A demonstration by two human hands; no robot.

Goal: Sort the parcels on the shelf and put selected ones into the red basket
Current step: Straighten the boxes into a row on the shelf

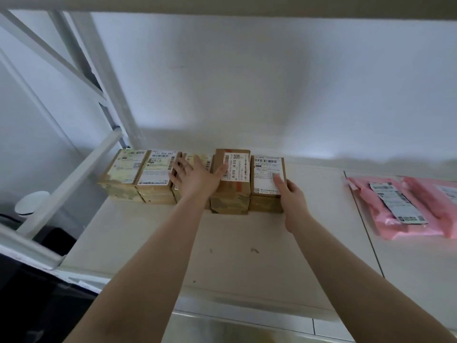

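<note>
The right hand (pixel 291 191) gripped the rightmost box (pixel 268 179); the left hand (pixel 195 177), fingers spread, rested on the third box (pixel 197 158).

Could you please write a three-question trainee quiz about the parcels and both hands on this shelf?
1. True or false: the right hand grips the rightmost box in the row.
2. Which colour are the mailer bags at the far right of the shelf? A) blue B) pink C) black
3. Fill in: the left hand lies with its fingers ____ over the middle box.

Key: 1 true; 2 B; 3 spread.
</note>
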